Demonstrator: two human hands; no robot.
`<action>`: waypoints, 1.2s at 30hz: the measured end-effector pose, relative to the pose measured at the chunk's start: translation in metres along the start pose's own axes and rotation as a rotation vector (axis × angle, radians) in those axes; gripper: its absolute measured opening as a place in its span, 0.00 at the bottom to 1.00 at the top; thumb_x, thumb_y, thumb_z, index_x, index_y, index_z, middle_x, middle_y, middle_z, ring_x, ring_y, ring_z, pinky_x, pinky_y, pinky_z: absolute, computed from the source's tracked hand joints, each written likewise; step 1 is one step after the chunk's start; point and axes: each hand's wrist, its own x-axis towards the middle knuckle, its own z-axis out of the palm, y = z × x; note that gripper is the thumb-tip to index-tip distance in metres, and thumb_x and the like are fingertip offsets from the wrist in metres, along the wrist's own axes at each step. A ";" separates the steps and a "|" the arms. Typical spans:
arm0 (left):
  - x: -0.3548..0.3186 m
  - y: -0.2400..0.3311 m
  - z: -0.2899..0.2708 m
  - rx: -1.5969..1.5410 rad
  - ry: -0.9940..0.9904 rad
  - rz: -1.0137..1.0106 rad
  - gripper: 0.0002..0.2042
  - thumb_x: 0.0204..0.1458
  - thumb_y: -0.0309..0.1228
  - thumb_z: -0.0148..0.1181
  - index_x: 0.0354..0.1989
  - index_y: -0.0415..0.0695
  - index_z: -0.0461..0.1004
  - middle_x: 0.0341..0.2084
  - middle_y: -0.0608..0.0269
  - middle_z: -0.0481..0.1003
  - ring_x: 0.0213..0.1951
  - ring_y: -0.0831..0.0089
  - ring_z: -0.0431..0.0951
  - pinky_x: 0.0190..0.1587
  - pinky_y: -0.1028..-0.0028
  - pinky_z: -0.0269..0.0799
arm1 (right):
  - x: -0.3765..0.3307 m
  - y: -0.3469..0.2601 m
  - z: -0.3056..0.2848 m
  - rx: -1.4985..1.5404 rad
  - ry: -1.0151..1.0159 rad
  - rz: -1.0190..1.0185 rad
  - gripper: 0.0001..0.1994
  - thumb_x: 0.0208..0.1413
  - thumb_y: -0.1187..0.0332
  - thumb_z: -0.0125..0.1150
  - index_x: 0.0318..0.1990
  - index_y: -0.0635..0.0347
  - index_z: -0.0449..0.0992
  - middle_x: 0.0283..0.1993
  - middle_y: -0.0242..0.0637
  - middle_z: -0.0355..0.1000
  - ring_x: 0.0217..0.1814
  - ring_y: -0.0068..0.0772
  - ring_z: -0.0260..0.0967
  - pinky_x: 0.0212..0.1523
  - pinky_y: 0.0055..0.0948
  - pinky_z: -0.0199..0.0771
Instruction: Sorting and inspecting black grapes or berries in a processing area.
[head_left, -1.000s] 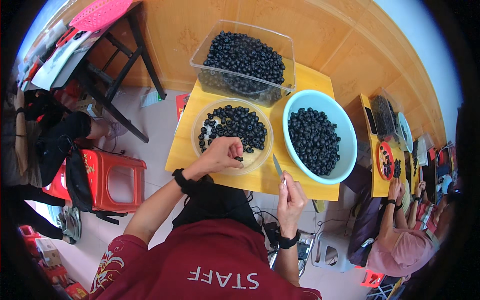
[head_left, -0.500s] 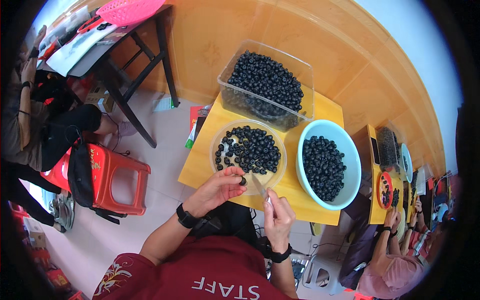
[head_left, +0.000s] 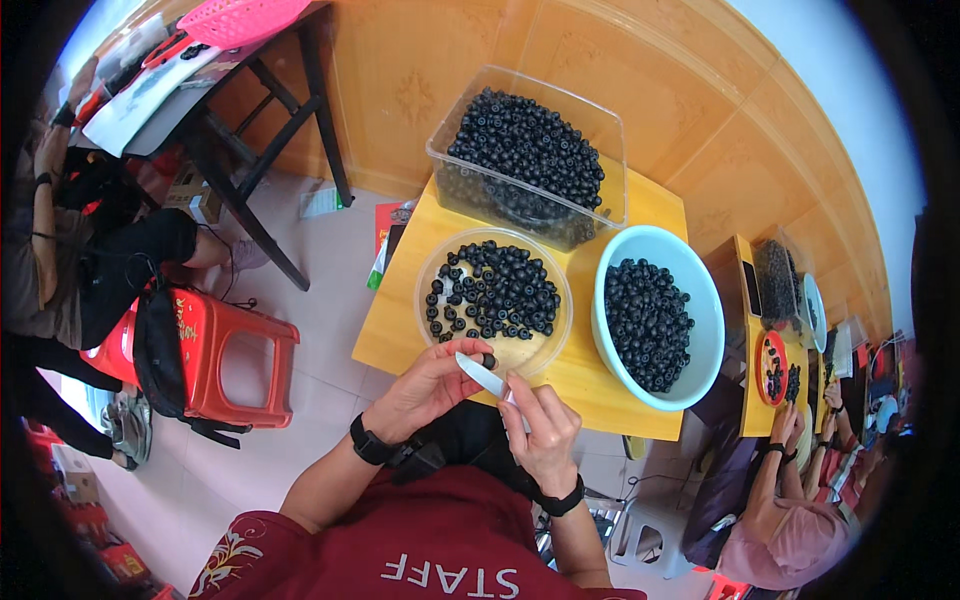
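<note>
My left hand (head_left: 432,388) pinches a small dark round fruit (head_left: 488,360) at the near edge of the yellow table (head_left: 395,330). My right hand (head_left: 540,430) grips a small white-bladed knife (head_left: 480,374), its blade touching that fruit. Just beyond stands a shallow clear round bowl (head_left: 493,300) partly filled with dark fruits. A light blue bowl (head_left: 656,315) full of the same fruits sits to the right. A clear rectangular tub (head_left: 528,155) heaped with them stands at the back.
A red plastic stool (head_left: 225,365) stands on the floor at the left, beside a seated person (head_left: 70,250). A dark table (head_left: 210,110) with a pink basket is at the upper left. Another person (head_left: 790,510) works at a second yellow table at the right.
My left hand has drawn back from the clear bowl with one fruit. My right hand has brought the knife up against it. The view has shifted, so the table sits further right.
</note>
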 end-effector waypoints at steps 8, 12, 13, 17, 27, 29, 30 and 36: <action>-0.003 0.002 0.001 -0.017 0.004 -0.008 0.09 0.54 0.24 0.56 0.43 0.43 0.73 0.39 0.67 0.75 0.40 0.77 0.76 0.44 0.77 0.74 | 0.002 0.001 0.001 -0.016 -0.016 0.005 0.20 0.43 0.72 0.68 0.47 0.58 0.77 0.22 0.33 0.64 0.21 0.33 0.67 0.22 0.31 0.68; -0.005 0.004 0.001 -0.015 0.008 -0.025 0.08 0.54 0.24 0.56 0.43 0.41 0.73 0.37 0.66 0.75 0.39 0.77 0.76 0.43 0.77 0.74 | 0.003 0.002 0.001 -0.025 -0.023 -0.006 0.20 0.43 0.72 0.68 0.48 0.58 0.77 0.23 0.34 0.64 0.21 0.33 0.67 0.22 0.31 0.67; -0.006 0.004 0.001 -0.014 0.000 -0.034 0.08 0.55 0.24 0.56 0.43 0.41 0.73 0.37 0.65 0.75 0.39 0.77 0.76 0.43 0.77 0.74 | 0.003 0.003 0.002 -0.019 -0.023 -0.011 0.20 0.43 0.72 0.68 0.48 0.58 0.77 0.22 0.34 0.64 0.21 0.33 0.67 0.22 0.31 0.67; -0.010 0.007 0.001 0.011 0.011 -0.033 0.08 0.55 0.24 0.56 0.43 0.40 0.73 0.35 0.64 0.75 0.37 0.77 0.76 0.42 0.78 0.74 | 0.003 0.005 0.003 -0.001 -0.033 -0.026 0.20 0.43 0.72 0.68 0.47 0.58 0.77 0.22 0.34 0.63 0.21 0.33 0.66 0.22 0.31 0.67; -0.022 0.016 0.013 0.050 0.029 -0.053 0.07 0.53 0.24 0.58 0.41 0.40 0.72 0.33 0.64 0.74 0.33 0.77 0.75 0.38 0.79 0.73 | -0.003 0.039 -0.011 0.038 0.104 0.197 0.13 0.53 0.76 0.58 0.46 0.64 0.76 0.25 0.41 0.68 0.22 0.35 0.68 0.24 0.32 0.67; -0.017 0.014 0.011 0.035 0.042 -0.042 0.06 0.54 0.23 0.57 0.40 0.40 0.72 0.33 0.65 0.74 0.34 0.77 0.76 0.39 0.79 0.74 | -0.005 0.036 -0.013 0.049 0.083 0.240 0.13 0.53 0.77 0.57 0.47 0.65 0.76 0.25 0.41 0.68 0.21 0.32 0.65 0.23 0.28 0.65; -0.015 0.013 0.010 0.056 0.058 -0.035 0.06 0.54 0.23 0.57 0.40 0.40 0.72 0.33 0.65 0.74 0.34 0.77 0.76 0.40 0.79 0.74 | -0.006 0.037 -0.016 0.058 0.082 0.282 0.13 0.53 0.78 0.57 0.47 0.65 0.76 0.25 0.40 0.68 0.21 0.30 0.64 0.23 0.27 0.64; 0.030 -0.002 0.027 0.207 0.090 -0.109 0.07 0.54 0.23 0.57 0.40 0.40 0.71 0.36 0.62 0.73 0.40 0.74 0.76 0.45 0.77 0.73 | -0.010 0.040 -0.059 0.050 0.229 0.338 0.12 0.55 0.78 0.53 0.47 0.67 0.75 0.28 0.36 0.70 0.25 0.24 0.63 0.27 0.23 0.62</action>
